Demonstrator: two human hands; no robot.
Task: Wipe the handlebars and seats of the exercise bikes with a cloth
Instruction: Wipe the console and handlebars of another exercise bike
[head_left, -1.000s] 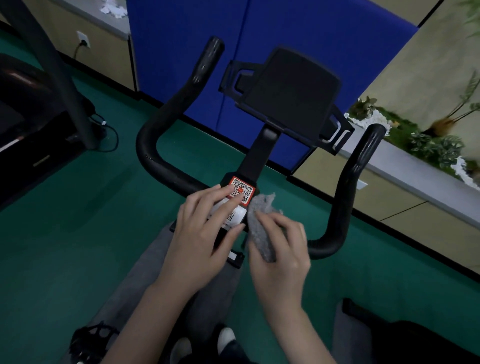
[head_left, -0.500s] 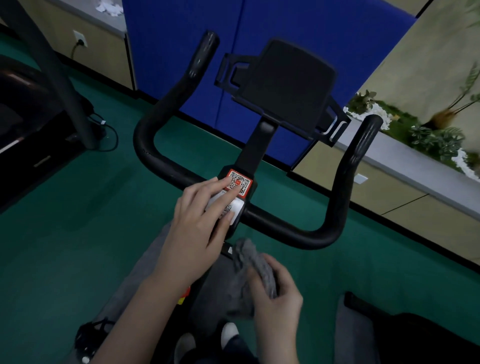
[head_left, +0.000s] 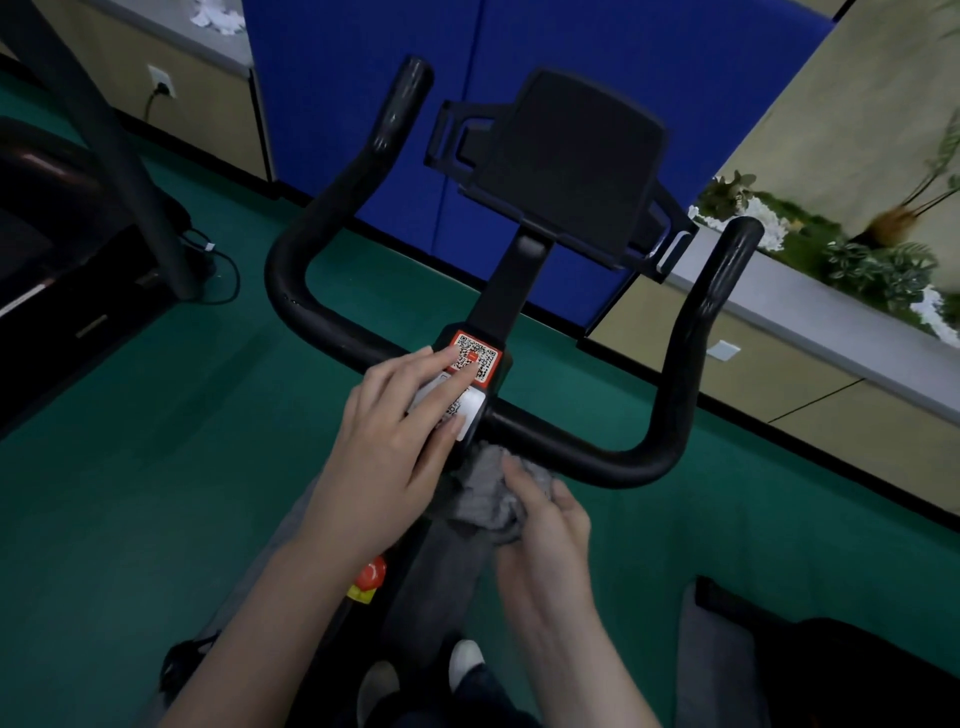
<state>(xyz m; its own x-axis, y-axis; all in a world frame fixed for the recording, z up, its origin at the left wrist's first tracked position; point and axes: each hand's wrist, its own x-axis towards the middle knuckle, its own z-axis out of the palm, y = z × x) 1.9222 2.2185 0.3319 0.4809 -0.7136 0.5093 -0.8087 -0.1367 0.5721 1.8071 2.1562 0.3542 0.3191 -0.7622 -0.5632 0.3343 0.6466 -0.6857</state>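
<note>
The exercise bike's black handlebar (head_left: 670, 415) curves up on both sides in front of me, with a black tablet holder (head_left: 566, 156) on its stem. My left hand (head_left: 389, 447) lies flat on the centre block, fingers spread over the QR sticker (head_left: 480, 356). My right hand (head_left: 545, 525) grips a bunched grey cloth (head_left: 485, 493) just below the bar's centre, against the stem. The seat is out of view.
A treadmill (head_left: 62, 249) and its post stand at the left on green floor. A blue panel (head_left: 519, 52) and low cabinets with plants (head_left: 852, 254) lie beyond the bike. A dark object (head_left: 831, 670) sits at lower right. A red knob (head_left: 371, 574) shows on the frame.
My right hand left the right side of the bar with the cloth, dropped below it, then rose back near the centre. The left hand stayed on the sticker block.
</note>
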